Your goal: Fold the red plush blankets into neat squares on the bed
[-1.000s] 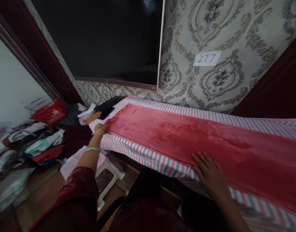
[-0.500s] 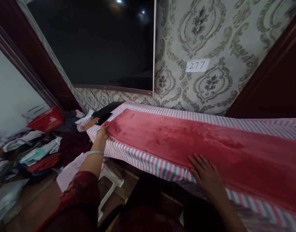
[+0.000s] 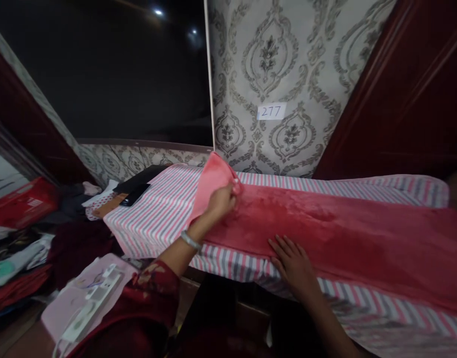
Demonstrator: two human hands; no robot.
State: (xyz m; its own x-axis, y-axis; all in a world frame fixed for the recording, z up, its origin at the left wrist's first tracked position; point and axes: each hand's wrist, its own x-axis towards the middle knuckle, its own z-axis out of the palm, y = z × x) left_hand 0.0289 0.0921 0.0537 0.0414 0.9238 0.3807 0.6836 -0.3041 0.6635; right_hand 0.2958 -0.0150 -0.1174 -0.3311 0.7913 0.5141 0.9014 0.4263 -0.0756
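Observation:
A long red plush cloth [image 3: 347,233] lies lengthwise over a striped pink, grey and white cover [image 3: 153,199]. My left hand [image 3: 221,201] is closed on the cloth's left end, lifted and folded over to the right so its paler underside shows. Below the hand, the cover's stripes are bare on the left. My right hand [image 3: 293,263] rests flat on the near edge of the cloth, fingers stretched out and apart. Whether the cloth is one layer or several further right, I cannot tell.
A black phone [image 3: 135,195] lies at the cover's left edge. Piled clothes [image 3: 19,258] and a red bag [image 3: 25,201] are on the left. A power strip [image 3: 96,298] sits on a pink surface at lower left. Behind is a television [image 3: 112,74] on a patterned wall.
My left hand has carried the cloth's left end up and to the right, folding it over and baring the striped cover. My right hand stays on the near edge. The view has turned right.

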